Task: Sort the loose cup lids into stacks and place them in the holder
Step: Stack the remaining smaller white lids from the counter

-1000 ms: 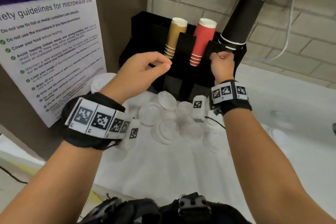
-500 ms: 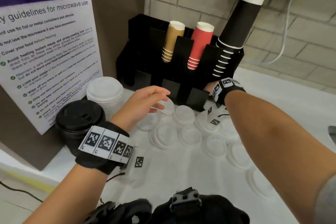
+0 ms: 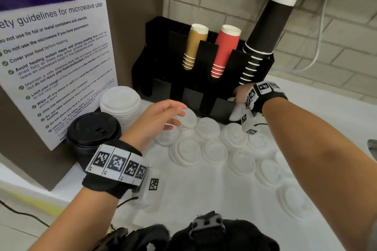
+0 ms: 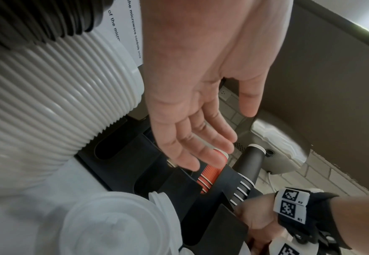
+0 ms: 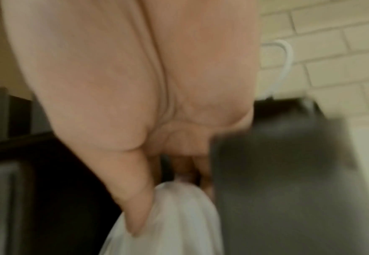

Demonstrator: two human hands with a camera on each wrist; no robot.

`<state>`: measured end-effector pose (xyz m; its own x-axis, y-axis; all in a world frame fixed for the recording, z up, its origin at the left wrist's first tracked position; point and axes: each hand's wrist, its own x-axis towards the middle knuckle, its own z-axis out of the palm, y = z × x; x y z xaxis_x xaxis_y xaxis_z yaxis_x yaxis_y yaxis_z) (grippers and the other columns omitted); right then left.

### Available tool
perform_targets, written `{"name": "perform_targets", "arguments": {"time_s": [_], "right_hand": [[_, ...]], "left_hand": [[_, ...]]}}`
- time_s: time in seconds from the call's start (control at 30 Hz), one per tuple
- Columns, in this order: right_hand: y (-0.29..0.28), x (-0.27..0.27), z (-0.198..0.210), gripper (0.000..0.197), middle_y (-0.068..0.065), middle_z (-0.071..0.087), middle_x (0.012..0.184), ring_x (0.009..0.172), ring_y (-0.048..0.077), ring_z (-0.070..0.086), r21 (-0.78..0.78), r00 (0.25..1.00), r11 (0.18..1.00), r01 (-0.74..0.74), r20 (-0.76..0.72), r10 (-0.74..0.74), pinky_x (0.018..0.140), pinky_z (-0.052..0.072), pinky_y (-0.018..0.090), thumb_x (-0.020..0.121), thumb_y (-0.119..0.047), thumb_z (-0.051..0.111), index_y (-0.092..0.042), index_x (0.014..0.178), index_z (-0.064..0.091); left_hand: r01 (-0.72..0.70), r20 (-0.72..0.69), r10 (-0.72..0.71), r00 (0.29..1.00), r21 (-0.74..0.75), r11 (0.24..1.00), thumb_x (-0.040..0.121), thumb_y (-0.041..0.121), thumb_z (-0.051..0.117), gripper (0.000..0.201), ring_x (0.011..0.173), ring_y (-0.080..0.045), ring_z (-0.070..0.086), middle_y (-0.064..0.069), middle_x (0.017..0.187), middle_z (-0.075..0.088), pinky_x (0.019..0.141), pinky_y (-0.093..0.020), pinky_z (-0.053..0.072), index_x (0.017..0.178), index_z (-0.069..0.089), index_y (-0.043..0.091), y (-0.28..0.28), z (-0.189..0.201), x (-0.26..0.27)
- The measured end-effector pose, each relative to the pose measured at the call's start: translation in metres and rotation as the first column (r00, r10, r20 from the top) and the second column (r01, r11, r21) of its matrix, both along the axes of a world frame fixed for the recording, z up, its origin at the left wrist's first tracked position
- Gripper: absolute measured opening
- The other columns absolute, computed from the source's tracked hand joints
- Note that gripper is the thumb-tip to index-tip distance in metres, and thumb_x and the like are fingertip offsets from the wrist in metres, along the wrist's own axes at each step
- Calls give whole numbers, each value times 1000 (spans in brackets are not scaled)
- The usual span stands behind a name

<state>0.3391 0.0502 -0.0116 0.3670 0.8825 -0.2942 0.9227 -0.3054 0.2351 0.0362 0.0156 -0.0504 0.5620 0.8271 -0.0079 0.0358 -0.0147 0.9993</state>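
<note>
Lids (image 5: 168, 222) pinched, seemingly, by right hand (image 3: 241, 93) (blurred); left hand (image 3: 157, 120) hovers wide.

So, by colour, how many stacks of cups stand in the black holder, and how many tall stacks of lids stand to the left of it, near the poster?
Tan cups: 1 stack
Red cups: 1 stack
Black cups: 1 stack
White lids: 1 stack
Black lids: 1 stack
Total: 5 stacks
</note>
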Motion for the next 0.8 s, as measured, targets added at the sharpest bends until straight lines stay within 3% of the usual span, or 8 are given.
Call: {"name": "perform_targets", "arguments": {"time_s": [0.1,0.27,0.3,0.37,0.43,0.47,0.67,0.8], "right_hand": [[-8,-8,26,43,16,47,141,129,31,46,-64,996,998,29,-84,-34,103,38,36,98,-14,47,-5,140,44],[-51,-23,56,43,16,44,143,129,32,45,434,915,875,215,-403,-25,104,39,40,100,-9,40,-13,142,41],[-63,-31,54,40,15,48,139,124,31,48,479,827,837,264,-559,59,98,45,42,100,-9,40,-15,140,43],[-86,-60,46,34,11,54,127,110,25,55,431,455,819,378,-857,241,81,54,36,101,-8,40,-18,132,49],[-100,-87,31,34,10,58,121,101,22,58,355,141,864,358,-935,325,78,51,31,102,-10,38,-16,133,51],[-106,-99,22,34,10,58,118,98,22,57,341,62,876,342,-938,341,79,49,33,103,-11,37,-14,134,49],[-114,-136,-12,36,9,61,113,99,18,63,321,25,841,436,-938,346,76,54,27,101,-14,44,-22,135,50],[-119,-141,-22,52,-9,58,126,110,10,61,433,197,805,407,-902,385,92,53,31,86,-20,67,-41,131,52]], "left_hand": [[29,-2,-29,1000,-8,1000,97,29,54,16,89,-9,69,12,97,71,79,-25,50,101,69,32,-2,-1,3],[9,36,-7,999,-59,998,94,29,60,30,106,-15,65,6,114,63,90,-28,51,124,57,29,-6,-3,14],[8,61,-4,998,-73,997,91,33,62,41,110,-15,63,5,120,61,93,-29,51,130,52,29,-8,-3,16],[30,140,-15,990,-109,994,78,46,69,66,117,-13,59,4,127,58,97,-30,48,137,44,31,-11,-2,21],[86,264,-44,963,-148,985,70,49,76,78,117,-12,60,7,123,63,92,-27,50,137,44,29,-13,0,27],[114,337,-52,940,-166,980,71,43,78,73,114,-10,62,7,120,65,89,-26,51,135,46,29,-15,1,30],[155,533,23,846,-287,945,94,4,52,52,115,-20,63,-6,130,58,86,-30,56,132,47,39,-18,1,35],[125,479,20,877,-269,955,98,7,39,48,120,-25,57,-10,136,51,89,-35,54,133,47,38,-20,0,32]]}}
